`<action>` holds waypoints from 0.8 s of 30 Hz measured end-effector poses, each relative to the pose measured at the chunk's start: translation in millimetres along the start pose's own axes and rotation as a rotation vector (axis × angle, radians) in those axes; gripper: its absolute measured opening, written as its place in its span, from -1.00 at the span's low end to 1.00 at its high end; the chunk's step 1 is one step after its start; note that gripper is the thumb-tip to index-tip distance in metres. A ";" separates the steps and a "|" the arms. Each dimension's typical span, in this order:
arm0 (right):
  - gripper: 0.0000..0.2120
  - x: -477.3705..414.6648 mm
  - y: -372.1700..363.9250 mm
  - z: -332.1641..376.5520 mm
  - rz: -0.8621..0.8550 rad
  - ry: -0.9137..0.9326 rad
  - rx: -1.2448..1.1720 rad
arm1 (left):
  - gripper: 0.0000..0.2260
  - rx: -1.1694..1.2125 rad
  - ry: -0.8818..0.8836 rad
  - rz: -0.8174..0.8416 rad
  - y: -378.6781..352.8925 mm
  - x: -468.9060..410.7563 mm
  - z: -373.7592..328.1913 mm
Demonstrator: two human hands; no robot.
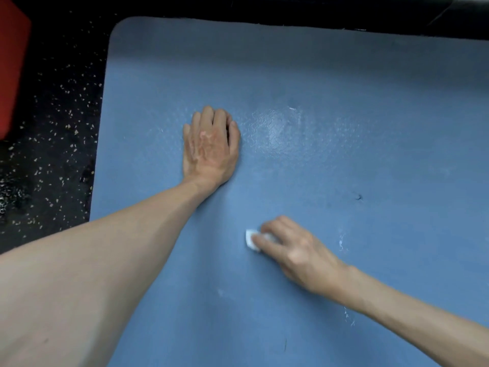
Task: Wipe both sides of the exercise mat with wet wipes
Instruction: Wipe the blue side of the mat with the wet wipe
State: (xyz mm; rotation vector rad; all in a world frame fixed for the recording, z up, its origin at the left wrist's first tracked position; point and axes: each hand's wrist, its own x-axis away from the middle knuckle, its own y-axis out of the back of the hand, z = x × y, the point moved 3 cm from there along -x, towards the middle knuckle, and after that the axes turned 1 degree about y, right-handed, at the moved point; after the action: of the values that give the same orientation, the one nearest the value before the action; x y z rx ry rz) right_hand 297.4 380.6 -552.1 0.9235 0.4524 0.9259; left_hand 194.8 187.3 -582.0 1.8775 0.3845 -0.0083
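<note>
The blue exercise mat point(344, 160) lies flat on the floor and fills most of the view. My left hand point(210, 145) rests palm down on it near the middle, fingers together, holding nothing. Lower and to the right, my right hand point(293, 250) presses a small folded white wet wipe point(250, 239) onto the mat under its fingertips; only the wipe's left end shows. A wet, shiny patch point(277, 128) glistens on the mat just right of my left hand.
Black speckled floor point(53, 144) borders the mat on the left and along the top. A red object point(12, 67) stands at the far left edge. The mat's rounded corner point(124, 25) is at the upper left. Small white flecks point(341, 243) lie right of my right hand.
</note>
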 end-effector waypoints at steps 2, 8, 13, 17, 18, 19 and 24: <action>-0.69 -4.1 1.6 -3.6 0.012 0.086 -0.013 | -0.78 -0.001 0.006 0.006 -0.1 0.5 -0.2; -0.81 -113.2 48.3 -70.4 -0.203 -0.127 0.196 | -0.75 0.001 0.006 0.001 0.8 0.5 -0.1; -0.72 -76.1 32.8 -46.4 -0.228 -0.028 0.107 | -0.75 0.009 0.015 0.013 1.5 -0.4 0.5; -0.76 -50.4 22.9 -28.5 -0.040 0.056 0.045 | -0.77 0.005 0.005 0.005 1.3 0.9 0.3; -0.78 -65.0 29.1 -36.8 -0.063 0.014 0.066 | -0.77 0.004 0.004 0.006 1.0 1.1 0.3; -0.77 -82.2 35.3 -46.4 -0.081 -0.056 0.095 | -0.77 0.002 0.004 0.003 0.7 1.4 0.3; -0.69 -101.2 41.3 -51.2 -0.291 -0.092 0.172 | -0.75 -0.003 0.006 0.004 1.1 0.4 0.8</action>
State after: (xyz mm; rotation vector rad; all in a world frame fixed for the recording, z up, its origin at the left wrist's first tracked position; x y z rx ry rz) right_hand 187.1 331.8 -550.1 1.0199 0.5770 0.5842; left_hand 195.7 186.4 -581.4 1.8762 0.3843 0.0009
